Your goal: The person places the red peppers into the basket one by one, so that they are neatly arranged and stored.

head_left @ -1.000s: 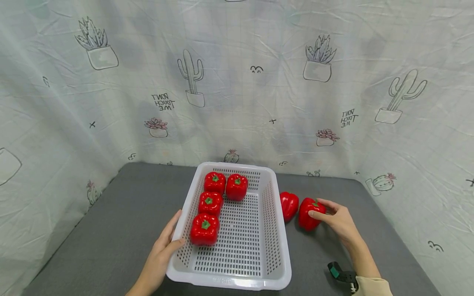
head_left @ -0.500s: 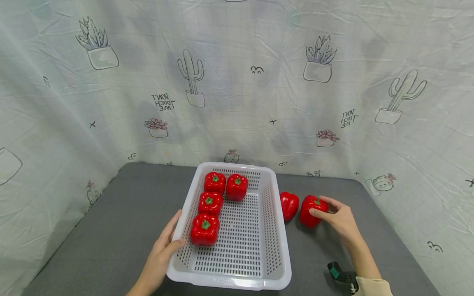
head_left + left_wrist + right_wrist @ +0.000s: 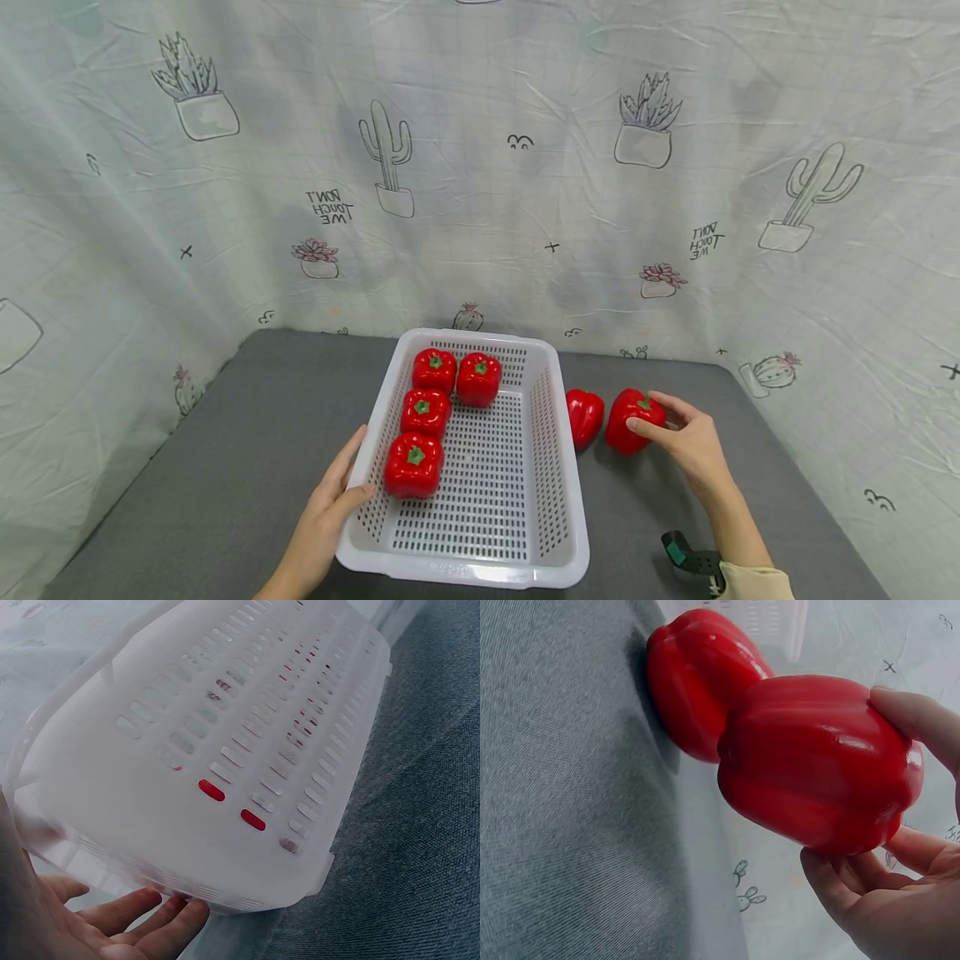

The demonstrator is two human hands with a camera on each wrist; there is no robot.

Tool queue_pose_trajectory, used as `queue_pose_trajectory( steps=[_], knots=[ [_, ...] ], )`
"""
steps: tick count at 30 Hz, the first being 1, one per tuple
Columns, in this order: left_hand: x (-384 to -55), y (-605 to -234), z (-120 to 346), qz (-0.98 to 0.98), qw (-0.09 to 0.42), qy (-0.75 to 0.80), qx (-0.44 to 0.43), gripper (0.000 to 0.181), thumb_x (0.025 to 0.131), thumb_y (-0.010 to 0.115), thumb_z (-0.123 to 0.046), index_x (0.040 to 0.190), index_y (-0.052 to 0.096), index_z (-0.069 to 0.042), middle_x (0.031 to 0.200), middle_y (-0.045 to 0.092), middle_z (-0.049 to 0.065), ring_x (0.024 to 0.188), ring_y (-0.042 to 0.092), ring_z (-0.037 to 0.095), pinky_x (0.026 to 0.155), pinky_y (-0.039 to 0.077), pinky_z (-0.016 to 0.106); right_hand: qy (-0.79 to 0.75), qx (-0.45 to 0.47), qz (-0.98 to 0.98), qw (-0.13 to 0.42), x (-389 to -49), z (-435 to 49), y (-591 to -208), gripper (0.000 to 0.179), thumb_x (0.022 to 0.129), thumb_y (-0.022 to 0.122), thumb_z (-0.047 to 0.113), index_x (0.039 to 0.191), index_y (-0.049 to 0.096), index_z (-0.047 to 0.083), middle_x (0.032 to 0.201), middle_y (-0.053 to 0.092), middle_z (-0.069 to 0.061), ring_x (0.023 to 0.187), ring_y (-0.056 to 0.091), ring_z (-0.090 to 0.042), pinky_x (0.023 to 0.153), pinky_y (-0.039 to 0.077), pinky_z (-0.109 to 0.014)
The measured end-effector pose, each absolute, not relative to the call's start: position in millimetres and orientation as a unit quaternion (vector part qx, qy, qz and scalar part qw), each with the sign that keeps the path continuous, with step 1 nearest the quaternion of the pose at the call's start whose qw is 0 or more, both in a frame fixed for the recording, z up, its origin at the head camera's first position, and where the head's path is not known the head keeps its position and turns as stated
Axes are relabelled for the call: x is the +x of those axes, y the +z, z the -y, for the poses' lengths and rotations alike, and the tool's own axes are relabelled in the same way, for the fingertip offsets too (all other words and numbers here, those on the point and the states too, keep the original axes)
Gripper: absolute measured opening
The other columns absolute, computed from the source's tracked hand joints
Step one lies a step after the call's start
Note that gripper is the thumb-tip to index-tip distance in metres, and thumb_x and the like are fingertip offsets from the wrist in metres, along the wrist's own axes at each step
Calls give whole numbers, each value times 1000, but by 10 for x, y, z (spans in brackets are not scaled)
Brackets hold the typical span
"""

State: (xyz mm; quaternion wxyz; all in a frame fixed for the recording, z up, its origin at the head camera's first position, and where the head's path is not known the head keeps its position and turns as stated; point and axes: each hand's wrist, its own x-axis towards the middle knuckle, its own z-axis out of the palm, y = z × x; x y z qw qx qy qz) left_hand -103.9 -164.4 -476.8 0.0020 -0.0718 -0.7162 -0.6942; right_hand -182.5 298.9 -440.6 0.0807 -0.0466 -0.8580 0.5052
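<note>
My right hand [image 3: 693, 450] pinches a red bell pepper [image 3: 630, 423] between thumb and fingers, its green stem facing up and toward the hand. In the right wrist view this bell pepper [image 3: 817, 765] hangs above the grey cloth. A second red bell pepper [image 3: 585, 418] lies on its side between it and the basket. My left hand [image 3: 322, 508] holds the white plastic basket [image 3: 573, 500] by its left side, thumb at the rim and fingers along the outer wall. Several red bell peppers [image 3: 415, 465] stand stem up along the basket's left side and back.
The grey table [image 3: 225, 467] spreads to both sides of the basket. A pale curtain [image 3: 480, 167] printed with cacti encloses the back and sides. A black wrist device [image 3: 690, 557] sits at the right forearm, by a cream sleeve [image 3: 753, 581].
My right hand has raised the bell pepper slightly off the table, moving it up and a little away from me. The left hand and the basket stay put.
</note>
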Motion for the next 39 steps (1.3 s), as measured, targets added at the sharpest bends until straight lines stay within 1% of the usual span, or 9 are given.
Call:
queue_pose_trajectory(
  steps=[3, 8, 12, 18, 23, 26, 31, 35, 39],
  knots=[
    [-1039, -4770, 1644, 717, 3, -693, -74, 66, 98, 50, -14, 157, 21, -23, 156, 23, 16, 126, 41, 48, 78, 54, 55, 506, -42, 856, 94, -1814, -2976, -4391, 73, 85, 77, 36, 143, 47, 3, 136, 49, -19, 116, 48, -32, 80, 50, -28],
    [-1034, -4771, 1643, 716, 7, -694, -76, 65, 98, 50, -14, 157, 22, -24, 157, 23, 16, 126, 41, 48, 77, 55, 54, 510, -39, 851, 118, -1780, -2934, -4340, 71, 86, 76, 36, 143, 48, 5, 135, 50, -16, 116, 48, -31, 79, 51, -27],
    [-1030, -4770, 1641, 717, 8, -693, -76, 65, 99, 49, -14, 157, 22, -23, 157, 23, 17, 126, 41, 48, 77, 54, 55, 517, -38, 845, 132, -1741, -2878, -4277, 71, 86, 77, 37, 143, 48, 7, 136, 50, -14, 117, 49, -30, 77, 51, -21],
    [-1033, -4771, 1640, 715, 7, -695, -82, 65, 99, 49, -13, 157, 22, -23, 157, 23, 16, 127, 40, 49, 79, 54, 56, 531, -38, 831, 160, -1665, -2769, -4192, 71, 85, 78, 36, 144, 49, 8, 136, 50, -12, 119, 49, -30, 76, 51, -18],
    [-1044, -4773, 1641, 710, 4, -699, -79, 64, 99, 49, -14, 157, 23, -25, 156, 25, 14, 125, 41, 48, 77, 55, 55, 523, -24, 829, 196, -1625, -2656, -4124, 68, 84, 79, 35, 141, 53, 10, 135, 53, -9, 116, 53, -27, 78, 50, -15],
    [-1053, -4782, 1636, 702, 1, -707, -87, 64, 100, 48, -13, 157, 22, -25, 156, 25, 14, 126, 40, 47, 79, 54, 55, 523, -3, 827, 206, -1596, -2592, -4084, 65, 84, 79, 32, 141, 54, 11, 133, 54, -8, 112, 56, -22, 79, 50, -15],
    [-1059, -4783, 1626, 698, -1, -711, -89, 64, 99, 48, -13, 157, 23, -25, 156, 26, 13, 126, 39, 45, 80, 54, 54, 539, 76, 815, 199, -1605, -2455, -3995, 62, 84, 80, 20, 139, 54, 10, 132, 54, -5, 111, 57, -17, 81, 52, -20],
    [-1059, -4777, 1648, 704, 6, -705, -83, 64, 98, 49, -12, 156, 24, -26, 155, 27, 12, 125, 39, 45, 79, 55, 54, 537, 168, 806, 180, -1694, -2285, -3918, 62, 80, 82, 10, 136, 56, 10, 130, 54, -2, 112, 55, -20, 83, 53, -25],
    [-1061, -4784, 1662, 704, 6, -705, -89, 65, 99, 48, -11, 157, 23, -26, 156, 26, 13, 124, 41, 46, 78, 55, 52, 531, 218, 808, 134, -1774, -2120, -3938, 66, 76, 85, 11, 135, 56, 14, 130, 54, -2, 110, 56, -26, 80, 56, -32]
  ],
)
